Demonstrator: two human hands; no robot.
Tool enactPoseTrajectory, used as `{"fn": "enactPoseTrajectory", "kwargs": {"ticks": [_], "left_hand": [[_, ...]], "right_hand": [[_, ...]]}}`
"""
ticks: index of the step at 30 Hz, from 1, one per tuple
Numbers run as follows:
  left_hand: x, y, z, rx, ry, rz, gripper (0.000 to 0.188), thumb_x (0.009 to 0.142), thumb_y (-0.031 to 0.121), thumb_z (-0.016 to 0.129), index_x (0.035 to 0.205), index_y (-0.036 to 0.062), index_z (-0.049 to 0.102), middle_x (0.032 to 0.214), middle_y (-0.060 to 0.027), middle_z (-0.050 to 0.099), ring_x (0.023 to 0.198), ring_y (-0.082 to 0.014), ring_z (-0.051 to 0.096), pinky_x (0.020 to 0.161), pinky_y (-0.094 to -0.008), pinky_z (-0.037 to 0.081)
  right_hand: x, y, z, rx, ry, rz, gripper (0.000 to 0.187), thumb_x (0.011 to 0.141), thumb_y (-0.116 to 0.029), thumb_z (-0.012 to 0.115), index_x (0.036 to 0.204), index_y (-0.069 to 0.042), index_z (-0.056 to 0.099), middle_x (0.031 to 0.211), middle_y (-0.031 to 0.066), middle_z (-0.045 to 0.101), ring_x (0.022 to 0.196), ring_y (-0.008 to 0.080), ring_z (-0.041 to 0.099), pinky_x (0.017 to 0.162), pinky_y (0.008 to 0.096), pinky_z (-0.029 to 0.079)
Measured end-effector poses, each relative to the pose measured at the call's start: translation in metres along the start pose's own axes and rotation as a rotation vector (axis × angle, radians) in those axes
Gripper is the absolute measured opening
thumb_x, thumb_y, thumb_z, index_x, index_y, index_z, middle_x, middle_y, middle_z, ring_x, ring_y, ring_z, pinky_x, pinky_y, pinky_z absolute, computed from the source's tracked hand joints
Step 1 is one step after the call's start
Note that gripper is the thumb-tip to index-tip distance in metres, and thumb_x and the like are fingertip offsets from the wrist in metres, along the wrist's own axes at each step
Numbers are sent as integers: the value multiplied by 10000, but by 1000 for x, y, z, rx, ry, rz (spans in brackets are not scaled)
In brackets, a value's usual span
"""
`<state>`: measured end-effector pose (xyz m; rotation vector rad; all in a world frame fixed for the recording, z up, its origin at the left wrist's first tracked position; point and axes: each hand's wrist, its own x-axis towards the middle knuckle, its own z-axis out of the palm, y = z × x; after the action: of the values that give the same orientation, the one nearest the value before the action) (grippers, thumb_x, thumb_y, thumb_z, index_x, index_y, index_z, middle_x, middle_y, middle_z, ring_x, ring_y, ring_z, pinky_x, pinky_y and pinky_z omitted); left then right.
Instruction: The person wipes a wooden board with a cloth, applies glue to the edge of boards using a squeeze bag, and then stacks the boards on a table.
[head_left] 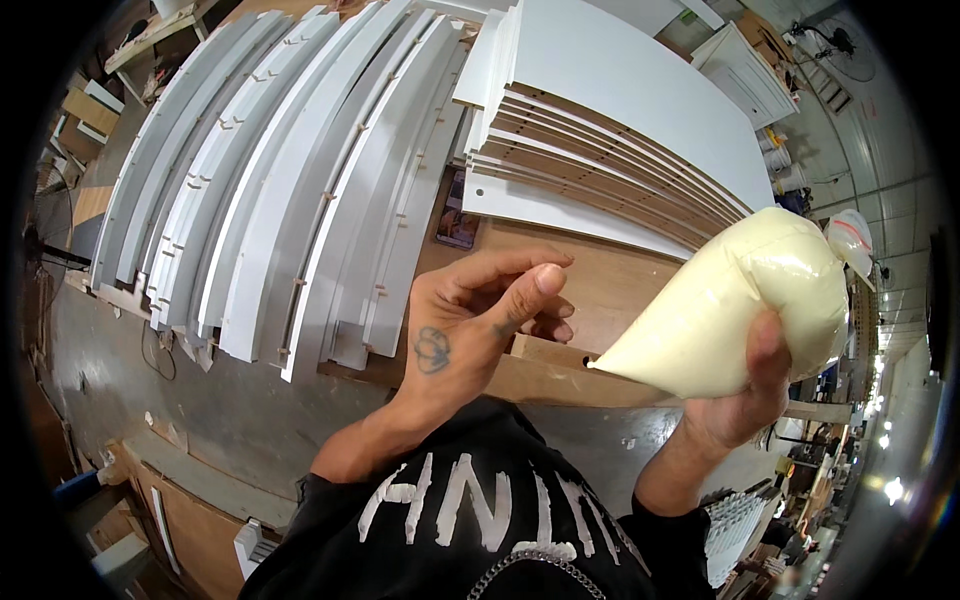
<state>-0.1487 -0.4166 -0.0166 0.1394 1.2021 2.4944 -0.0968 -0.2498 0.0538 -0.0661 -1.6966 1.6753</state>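
Note:
My right hand (755,385) holds a bulging clear plastic piping bag (725,310) filled with pale yellow paste. The bag lies tilted in the palm, its narrow tip with a small dark end pointing left and its gathered, tied end at the upper right. Close to that tip, in the middle, my left hand (480,320) hovers with bent fingers apart and nothing visible between them. Beneath the hands runs the front edge of a brown wooden worktable (615,265).
Long white panels (290,200) with small pegs along their edges stand in rows at the left. Behind the hands is a stack of white boards (630,110) with drilled brown edges. Between them lies a phone (458,215). A fan (835,45) stands far right.

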Motion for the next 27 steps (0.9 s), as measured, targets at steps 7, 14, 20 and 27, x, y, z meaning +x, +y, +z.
{"fn": "enactPoseTrajectory", "kwargs": {"ticks": [7,14,20,27], "left_hand": [[2,-3,1,-4,17,43,217,871,206,636,924,-4,641,683,-107,647,607,-179,649,541,-265,519],[5,-5,1,30,3,56,214,886,204,615,931,-5,628,680,-106,647,611,-171,654,543,-261,522],[5,-2,0,49,-2,49,215,890,206,610,932,-5,624,677,-102,647,606,-167,653,540,-257,523],[6,-4,-2,51,-22,67,217,891,206,609,935,-5,623,672,-101,644,598,-165,652,535,-261,525]], "right_hand": [[7,0,4,-43,-47,-82,652,693,-159,657,1278,18,432,1188,151,539,1091,276,531,937,417,431],[8,9,3,-59,9,-130,679,721,-231,666,1306,-5,408,1205,159,524,1092,255,542,946,401,455],[9,11,-1,-79,-24,-152,695,743,-257,683,1325,-15,390,1213,154,534,1084,264,563,937,413,476],[8,9,-3,-113,-62,-129,683,749,-233,683,1328,-16,392,1215,149,537,1095,266,559,951,418,467]]}}
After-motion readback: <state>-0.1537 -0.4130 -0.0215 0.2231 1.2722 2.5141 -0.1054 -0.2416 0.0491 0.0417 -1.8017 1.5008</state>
